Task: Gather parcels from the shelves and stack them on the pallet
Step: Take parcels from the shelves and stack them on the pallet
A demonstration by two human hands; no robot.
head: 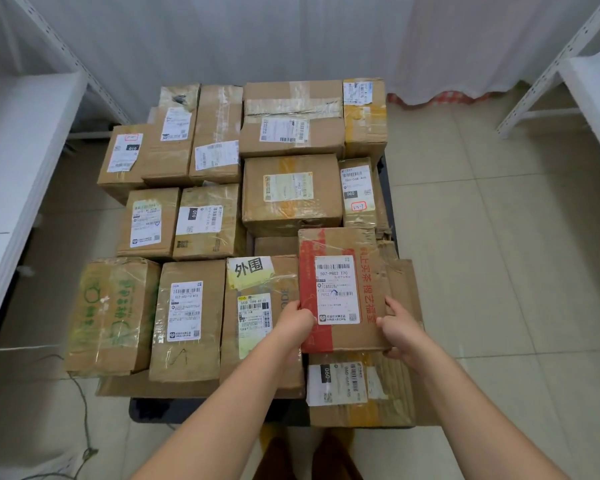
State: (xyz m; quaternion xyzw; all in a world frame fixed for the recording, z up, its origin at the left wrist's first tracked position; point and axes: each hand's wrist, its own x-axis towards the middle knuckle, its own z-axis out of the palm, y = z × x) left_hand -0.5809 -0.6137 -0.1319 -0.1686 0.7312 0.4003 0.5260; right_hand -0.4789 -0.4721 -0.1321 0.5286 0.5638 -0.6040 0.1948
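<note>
While the left hand [297, 318] and right hand [400, 327] grip the red-taped parcel [342, 289] between them, its crumpled cardboard looks light, best held at opposite edges

Red-and-brown cardboard parcel [340, 289] with a white shipping label sits flat, lower right of centre, on top of other boxes. Taped brown parcels [222, 202] cover the dark pallet [146, 408] mid-frame.
</note>
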